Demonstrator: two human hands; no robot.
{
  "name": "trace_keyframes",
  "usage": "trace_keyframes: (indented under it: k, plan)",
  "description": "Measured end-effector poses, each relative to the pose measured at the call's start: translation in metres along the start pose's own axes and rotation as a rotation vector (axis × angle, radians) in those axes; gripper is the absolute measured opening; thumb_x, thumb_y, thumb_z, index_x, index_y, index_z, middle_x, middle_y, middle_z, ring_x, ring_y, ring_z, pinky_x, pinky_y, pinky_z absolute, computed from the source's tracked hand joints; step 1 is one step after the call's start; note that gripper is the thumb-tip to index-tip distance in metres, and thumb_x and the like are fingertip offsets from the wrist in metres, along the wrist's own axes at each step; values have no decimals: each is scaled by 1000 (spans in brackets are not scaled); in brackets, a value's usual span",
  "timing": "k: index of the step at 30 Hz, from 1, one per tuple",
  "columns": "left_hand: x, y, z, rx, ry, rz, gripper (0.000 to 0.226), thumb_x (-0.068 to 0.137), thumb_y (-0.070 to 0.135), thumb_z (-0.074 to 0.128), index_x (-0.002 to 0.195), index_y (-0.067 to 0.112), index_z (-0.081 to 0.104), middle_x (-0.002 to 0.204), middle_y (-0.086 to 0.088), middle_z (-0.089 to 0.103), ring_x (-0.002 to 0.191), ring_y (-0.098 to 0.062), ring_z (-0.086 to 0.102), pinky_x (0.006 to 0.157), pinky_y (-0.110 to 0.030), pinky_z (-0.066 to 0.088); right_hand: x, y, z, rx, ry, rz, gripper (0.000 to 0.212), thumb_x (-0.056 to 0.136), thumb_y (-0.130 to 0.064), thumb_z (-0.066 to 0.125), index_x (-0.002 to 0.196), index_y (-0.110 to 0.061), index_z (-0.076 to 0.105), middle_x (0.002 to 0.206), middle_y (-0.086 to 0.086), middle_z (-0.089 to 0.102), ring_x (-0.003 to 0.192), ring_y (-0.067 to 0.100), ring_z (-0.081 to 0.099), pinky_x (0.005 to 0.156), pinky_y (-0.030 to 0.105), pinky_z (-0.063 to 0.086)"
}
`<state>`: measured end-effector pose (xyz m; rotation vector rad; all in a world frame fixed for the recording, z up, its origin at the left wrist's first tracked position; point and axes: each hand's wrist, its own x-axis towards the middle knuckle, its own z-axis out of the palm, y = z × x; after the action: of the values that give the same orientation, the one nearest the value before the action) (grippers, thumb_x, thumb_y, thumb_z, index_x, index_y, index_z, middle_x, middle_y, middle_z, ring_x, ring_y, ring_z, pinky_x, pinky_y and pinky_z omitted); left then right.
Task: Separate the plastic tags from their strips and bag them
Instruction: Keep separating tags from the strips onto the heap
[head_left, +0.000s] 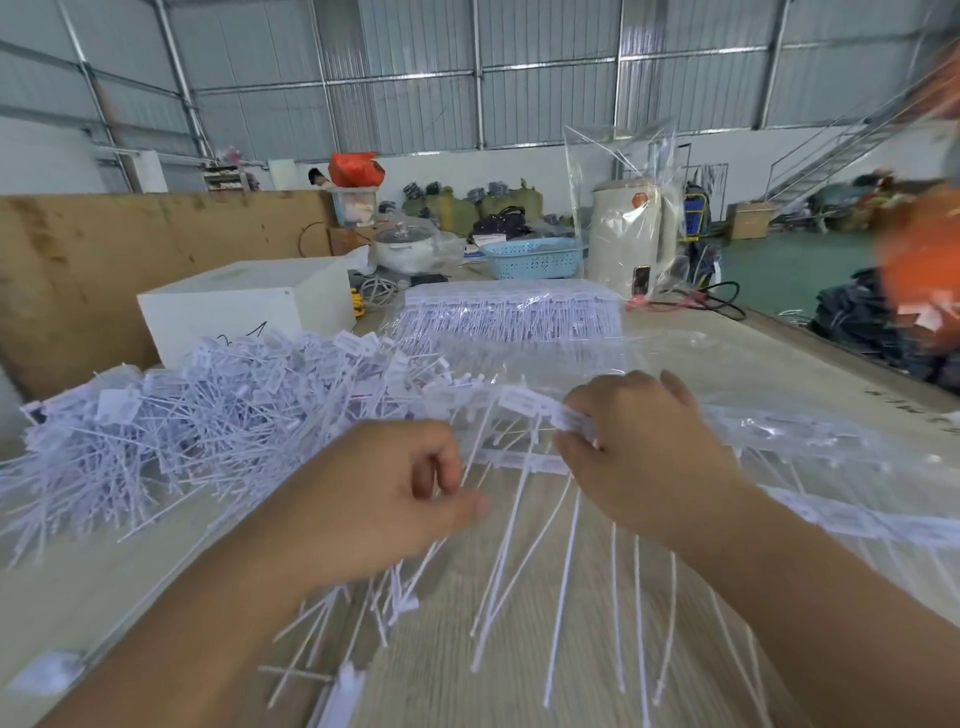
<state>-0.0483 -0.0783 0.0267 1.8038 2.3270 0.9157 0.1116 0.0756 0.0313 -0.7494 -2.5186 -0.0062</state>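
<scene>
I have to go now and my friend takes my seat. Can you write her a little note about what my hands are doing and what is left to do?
Left hand: fingers curled round a bunch of thin white tag stems.
Right hand: its grip pinches the strip of tags at the label end, held up over the table.
Done: a big pile of loose tags lies at the left.
Left: finish pulling this strip apart. More unsplit strips wait further back, still in plastic.
Bagging: one clear bag stands upright at the back; no loose tags show in it.
</scene>
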Motion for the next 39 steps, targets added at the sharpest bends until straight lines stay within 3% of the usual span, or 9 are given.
trace_keyframes:
  k: [4, 11, 14, 16, 22, 27, 30, 34, 39]
  plan:
    - [2, -5, 11, 246, -326, -99, 19, 74, 45, 71, 84, 41, 55, 64, 18, 62, 50, 3, 53, 49, -17, 39, 1, -3, -1, 156, 245, -77, 30, 87, -19, 56, 65, -21, 36, 64, -13, 32, 69, 20, 34, 95, 49, 39]
    - [6, -6, 13, 373, -164, -109, 7, 81, 37, 59, 83, 42, 56, 66, 13, 61, 59, 1, 58, 51, -17, 38, -7, -11, -3, 155, 517, -67, 13, 86, -23, 59, 83, -11, 63, 78, -4, 56, 80, 26, 54, 106, 62, 28]
    - [11, -5, 18, 514, -42, -89, 14, 90, 38, 51, 98, 31, 61, 79, 6, 63, 72, -13, 61, 62, -25, 47, -8, -12, -5, 148, 473, -24, 18, 90, -29, 54, 87, -13, 63, 75, -2, 60, 77, 27, 58, 111, 58, 19]
    - [14, -5, 21, 521, 9, -71, 17, 91, 37, 48, 92, 27, 61, 64, 4, 56, 60, -14, 57, 56, -24, 45, -8, -11, -6, 131, 402, -12, 17, 94, -32, 53, 87, -18, 59, 68, -6, 56, 73, 25, 58, 112, 57, 15]
    - [8, 3, 18, 154, 253, -60, 26, 80, 52, 56, 105, 45, 51, 66, 13, 56, 59, -1, 53, 50, -23, 34, -4, -5, -4, -85, -27, 95, 29, 96, -47, 42, 77, -26, 40, 63, -9, 50, 79, 19, 60, 115, 54, 10]
    - [5, 27, 21, 256, 413, 103, 56, 76, 46, 53, 129, 46, 34, 70, 17, 44, 62, -6, 46, 49, -20, 30, -3, -8, -4, -62, 14, -27, 42, 93, -48, 48, 64, -25, 27, 53, -7, 37, 54, 10, 33, 96, 39, 31]
    - [7, 32, 23, 466, 491, 144, 53, 81, 33, 66, 131, 27, 52, 83, 6, 61, 71, -23, 60, 51, -25, 38, -3, -12, -7, -23, 53, -78, 41, 92, -48, 50, 66, -25, 29, 55, -6, 36, 59, 18, 34, 77, 36, 32]
    - [8, 30, 15, 441, 582, 128, 26, 87, 20, 60, 113, 20, 66, 75, -1, 60, 66, -28, 58, 47, -31, 41, -5, -15, -11, 54, 32, -108, 27, 93, -52, 44, 82, -28, 43, 63, -7, 43, 66, 19, 45, 82, 38, 36]
    - [8, 25, 8, 359, 640, 65, 24, 89, 15, 56, 110, 25, 61, 75, 2, 59, 64, -27, 56, 50, -31, 40, -7, -22, -16, 65, 15, -69, 53, 81, -70, 25, 96, -28, 56, 73, -10, 47, 72, 14, 47, 102, 42, 33]
